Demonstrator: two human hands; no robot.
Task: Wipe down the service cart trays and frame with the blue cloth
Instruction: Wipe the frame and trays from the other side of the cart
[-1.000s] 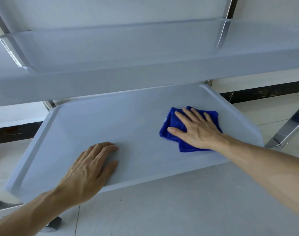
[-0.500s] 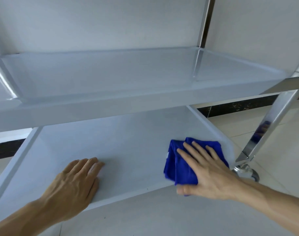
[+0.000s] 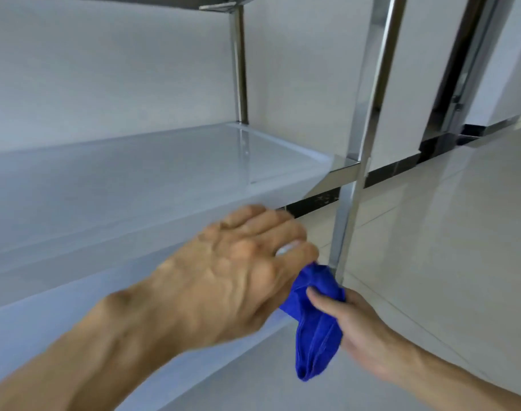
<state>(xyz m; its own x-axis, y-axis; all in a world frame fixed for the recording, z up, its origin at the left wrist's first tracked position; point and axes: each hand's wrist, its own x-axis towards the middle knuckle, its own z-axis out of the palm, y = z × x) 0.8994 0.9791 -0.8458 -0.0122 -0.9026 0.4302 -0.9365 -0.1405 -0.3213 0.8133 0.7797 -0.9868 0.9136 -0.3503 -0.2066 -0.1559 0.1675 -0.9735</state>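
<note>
I see the R hand [image 3: 361, 330] gripping the blue cloth [image 3: 315, 327] just under the upright frame post [image 3: 346, 226], the L hand [image 3: 238, 271] w/ fingers curled, grip unclear.

The blue cloth [image 3: 315, 327] is a bright blue, soft pile cloth, bunched and hanging in long folds, its lower end drooping free. Its upper part sits against the foot of the near chrome post [image 3: 368, 120] of the service cart. The middle tray [image 3: 152, 173] is pale grey with a raised rim and a glossy floor. The lower tray [image 3: 40, 318], the same pale grey, lies under it, with the cloth at its near right corner.
</note>
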